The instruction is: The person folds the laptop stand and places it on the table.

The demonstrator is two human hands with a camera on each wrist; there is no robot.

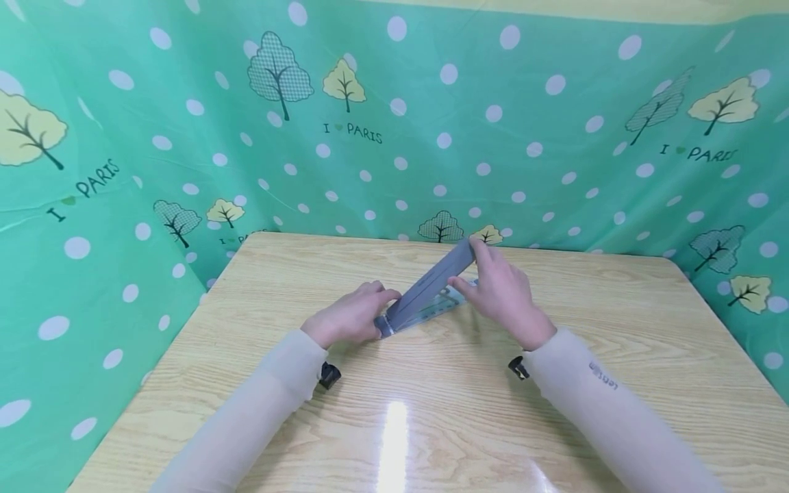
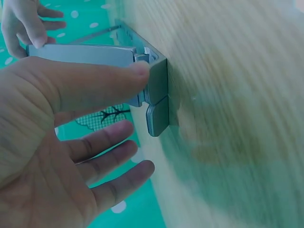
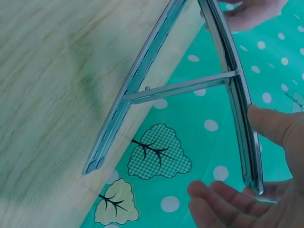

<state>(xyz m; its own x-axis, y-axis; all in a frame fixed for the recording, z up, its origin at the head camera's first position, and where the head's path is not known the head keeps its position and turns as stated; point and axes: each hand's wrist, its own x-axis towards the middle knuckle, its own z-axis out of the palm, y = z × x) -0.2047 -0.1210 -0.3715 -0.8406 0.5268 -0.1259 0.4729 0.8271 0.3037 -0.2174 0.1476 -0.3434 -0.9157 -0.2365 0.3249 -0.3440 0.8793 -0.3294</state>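
Note:
A grey hinged metal folding stand [image 1: 429,284] stands half unfolded on the wooden table, its two long bars spread in a V. My left hand [image 1: 351,316] is at the hinge end, thumb along its side, pinching it; in the left wrist view the other fingers [image 2: 114,187] stretch out loosely. Up at the raised end of the upper bar [image 3: 241,109], my right hand [image 1: 504,291] holds it between thumb and fingers. A thin strut [image 3: 185,88] joins that bar to the slotted lower rail [image 3: 114,123], which lies along the tabletop.
The wooden table [image 1: 277,274] reaches back to a green curtain [image 1: 431,137] printed with white dots and trees. Bright light reflects off the table's near part. Black wrist devices [image 1: 329,375] show below both cuffs.

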